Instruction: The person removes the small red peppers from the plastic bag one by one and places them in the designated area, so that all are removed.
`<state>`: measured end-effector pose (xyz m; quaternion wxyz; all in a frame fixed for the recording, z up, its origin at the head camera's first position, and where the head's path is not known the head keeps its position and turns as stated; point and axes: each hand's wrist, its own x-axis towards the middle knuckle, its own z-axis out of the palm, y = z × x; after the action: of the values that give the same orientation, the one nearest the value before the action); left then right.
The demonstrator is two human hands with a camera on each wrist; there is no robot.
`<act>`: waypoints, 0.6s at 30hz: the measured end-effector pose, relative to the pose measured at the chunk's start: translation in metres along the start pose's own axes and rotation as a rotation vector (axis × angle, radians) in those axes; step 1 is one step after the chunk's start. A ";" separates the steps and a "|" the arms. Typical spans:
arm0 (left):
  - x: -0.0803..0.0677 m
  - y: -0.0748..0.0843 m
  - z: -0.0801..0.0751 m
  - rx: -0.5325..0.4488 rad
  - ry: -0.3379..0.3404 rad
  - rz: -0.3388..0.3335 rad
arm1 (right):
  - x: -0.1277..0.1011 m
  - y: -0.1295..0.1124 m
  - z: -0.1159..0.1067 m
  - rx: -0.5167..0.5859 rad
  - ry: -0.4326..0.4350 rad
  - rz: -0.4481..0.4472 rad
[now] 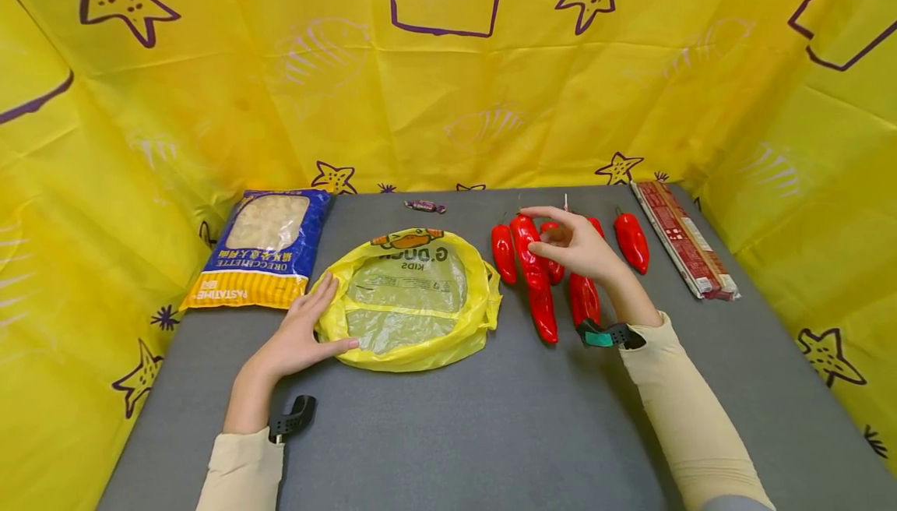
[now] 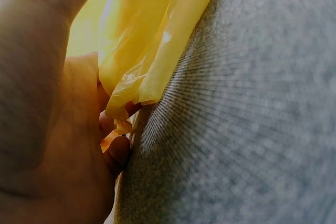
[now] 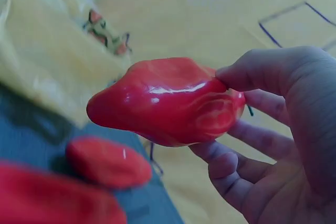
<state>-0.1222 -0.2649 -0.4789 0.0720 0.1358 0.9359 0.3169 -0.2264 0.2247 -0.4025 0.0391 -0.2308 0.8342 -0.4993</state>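
Observation:
My right hand (image 1: 578, 246) pinches a glossy red pepper (image 3: 163, 100) near its stem end, between thumb and fingers. In the head view it hangs over another red pepper (image 1: 543, 316). More red peppers lie close by, one on the left (image 1: 503, 254) and one under my right wrist, a long pepper (image 1: 584, 301), partly hidden. My left hand (image 1: 297, 336) rests with spread fingers against the left rim of a yellow plastic bag (image 1: 420, 357), whose mouth gapes upward. In the left wrist view, the bag's side (image 2: 142, 40) hangs between thumb and fingers.
A blue and yellow pasta bag (image 1: 255, 250) lies at the left. Behind the yellow bag is a small purple wrapped candy (image 1: 424, 206). At the right are a single red pepper (image 1: 632, 242) and a long red packet (image 1: 683, 238). Yellow cloth walls surround the grey table (image 1: 448, 441).

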 end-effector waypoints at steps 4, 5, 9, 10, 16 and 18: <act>0.000 0.000 0.001 -0.007 -0.003 0.002 | -0.024 0.014 -0.015 -0.007 0.064 0.069; 0.001 0.000 0.001 -0.007 -0.005 0.000 | -0.031 0.016 -0.019 -0.013 0.081 0.086; 0.001 0.000 0.001 -0.006 -0.010 -0.002 | -0.057 0.029 -0.033 -0.052 0.140 0.120; 0.001 0.000 0.000 -0.005 -0.011 -0.003 | -0.063 0.033 -0.036 -0.068 0.151 0.123; 0.000 0.000 -0.001 -0.001 -0.017 -0.011 | -0.094 0.047 -0.050 -0.141 0.180 0.168; -0.001 0.000 -0.002 -0.001 -0.015 -0.008 | -0.101 0.050 -0.052 -0.157 0.184 0.180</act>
<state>-0.1219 -0.2659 -0.4772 0.0805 0.1344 0.9358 0.3160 -0.1696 0.3300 -0.4357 -0.0108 -0.1107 0.8880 -0.4461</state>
